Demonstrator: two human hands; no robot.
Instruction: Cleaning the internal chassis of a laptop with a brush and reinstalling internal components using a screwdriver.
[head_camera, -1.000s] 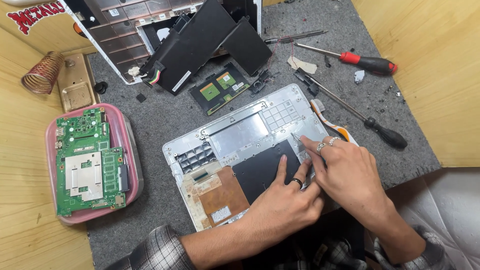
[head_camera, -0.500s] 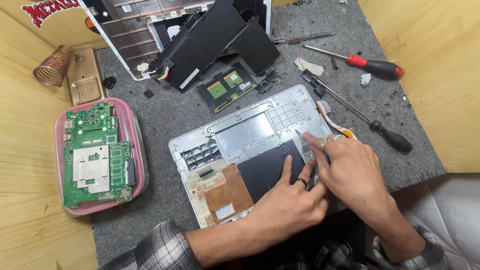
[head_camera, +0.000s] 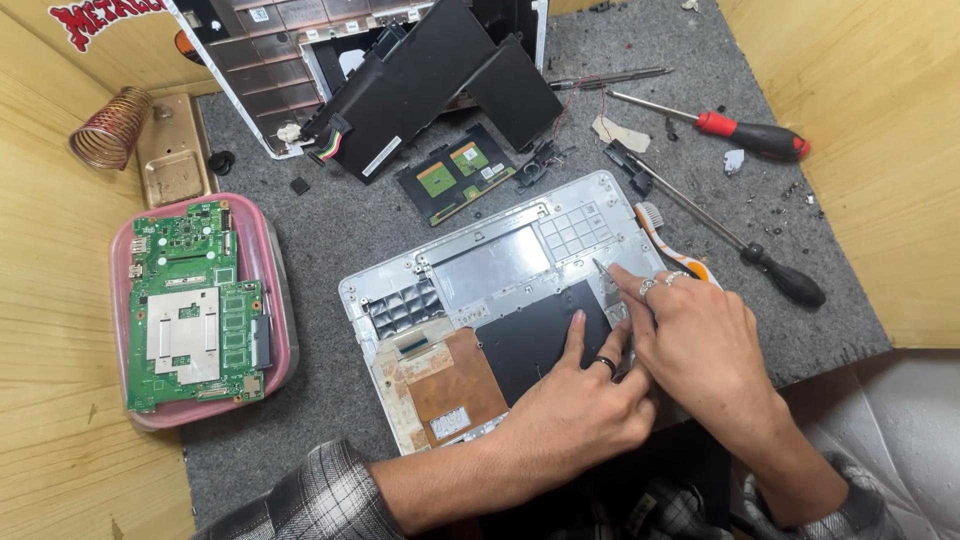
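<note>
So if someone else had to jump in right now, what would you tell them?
Left hand: flat on the black sheet inside the silver laptop shell, holding nothing.
Right hand: pinching a thin tool at the shell's right edge.
Green circuit board is already out, in the pink tray. Black battery lies by the other case half. Screwdrivers lie to the right.
Black sheet and copper-coloured patch are still in the shell.
</note>
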